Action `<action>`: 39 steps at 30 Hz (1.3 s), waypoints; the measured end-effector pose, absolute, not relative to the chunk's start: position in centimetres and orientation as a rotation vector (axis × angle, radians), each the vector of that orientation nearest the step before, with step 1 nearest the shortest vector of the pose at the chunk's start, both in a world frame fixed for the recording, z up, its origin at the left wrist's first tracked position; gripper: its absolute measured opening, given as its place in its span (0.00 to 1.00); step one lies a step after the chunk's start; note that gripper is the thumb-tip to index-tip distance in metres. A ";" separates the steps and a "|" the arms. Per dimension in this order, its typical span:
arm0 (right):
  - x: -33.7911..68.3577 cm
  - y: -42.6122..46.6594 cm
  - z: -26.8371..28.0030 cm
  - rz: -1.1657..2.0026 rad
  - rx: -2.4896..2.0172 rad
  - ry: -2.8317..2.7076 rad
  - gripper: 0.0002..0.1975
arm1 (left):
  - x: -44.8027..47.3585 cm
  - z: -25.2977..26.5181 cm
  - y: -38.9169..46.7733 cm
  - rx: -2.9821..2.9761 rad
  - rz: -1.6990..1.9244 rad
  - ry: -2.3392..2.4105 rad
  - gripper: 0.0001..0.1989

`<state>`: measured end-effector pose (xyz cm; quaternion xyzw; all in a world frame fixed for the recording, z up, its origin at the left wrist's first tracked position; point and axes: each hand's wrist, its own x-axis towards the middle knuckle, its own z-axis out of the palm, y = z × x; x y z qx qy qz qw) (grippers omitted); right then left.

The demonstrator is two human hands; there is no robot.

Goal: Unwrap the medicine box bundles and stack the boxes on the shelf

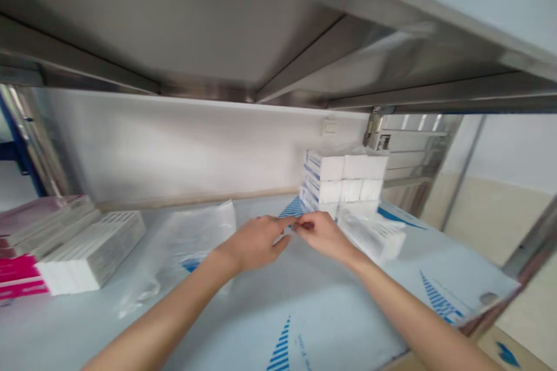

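Both hands meet on the shelf (304, 324) just in front of the stack of white boxes (342, 182). The left hand (256, 243) and right hand (324, 235) pinch a clear plastic wrap (369, 235) lying beside the stack.

Your view is bright and evenly lit, with soft daylight washing the white back wall (174, 145). The underside of the upper shelf (195, 23) sits dimmer, with streaky glare. Motion blur smears everything, and the edges bend and stretch.
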<state>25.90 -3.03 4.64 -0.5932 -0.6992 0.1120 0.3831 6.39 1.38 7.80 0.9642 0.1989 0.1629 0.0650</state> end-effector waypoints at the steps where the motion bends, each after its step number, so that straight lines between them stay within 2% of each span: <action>1: 27.6 -4.0 5.1 0.206 -1.560 -1.774 0.11 | 7.5 7.4 0.9 2.927 0.463 0.570 0.20; 5: 34.2 -7.2 6.5 -0.380 -1.936 -1.591 0.10 | 11.4 5.6 0.0 2.982 0.384 0.505 0.19; 7: 37.2 -8.3 6.6 -0.479 -2.203 -1.477 0.19 | 12.8 4.7 -0.3 2.978 0.345 0.498 0.19; 9: 39.6 -9.1 6.4 -0.306 -2.423 -1.374 0.35 | 13.7 4.0 -0.7 2.967 0.311 0.494 0.19; 10: 40.6 -9.4 6.2 -0.175 -2.456 -1.370 0.39 | 13.9 3.6 -0.9 2.961 0.306 0.489 0.20; 12: 41.9 -9.9 5.8 0.013 -2.398 -1.437 0.36 | 13.8 3.3 -1.3 2.954 0.331 0.482 0.20; 15: 41.5 -10.6 5.5 0.135 -2.235 -1.509 0.34 | 12.6 3.4 -1.6 2.942 0.445 0.521 0.22; 19: 37.3 -10.5 5.5 0.624 -1.695 -1.771 0.36 | 9.5 4.7 -1.2 2.869 0.718 0.464 0.24; 21: 34.5 -9.5 5.6 0.758 -1.494 -1.881 0.35 | 7.8 5.2 -0.8 2.810 0.799 0.388 0.23; 28: 29.6 -2.3 6.0 0.796 -1.158 -2.185 0.38 | 4.3 3.9 0.2 2.761 0.867 0.367 0.18; 32: 29.8 -0.2 5.3 0.977 -1.031 -2.142 0.32 | 4.0 2.4 0.1 2.720 0.936 0.447 0.14; 39: 30.3 -0.4 2.4 0.792 -1.085 -1.973 0.25 | 4.2 2.2 0.0 2.792 0.915 0.520 0.20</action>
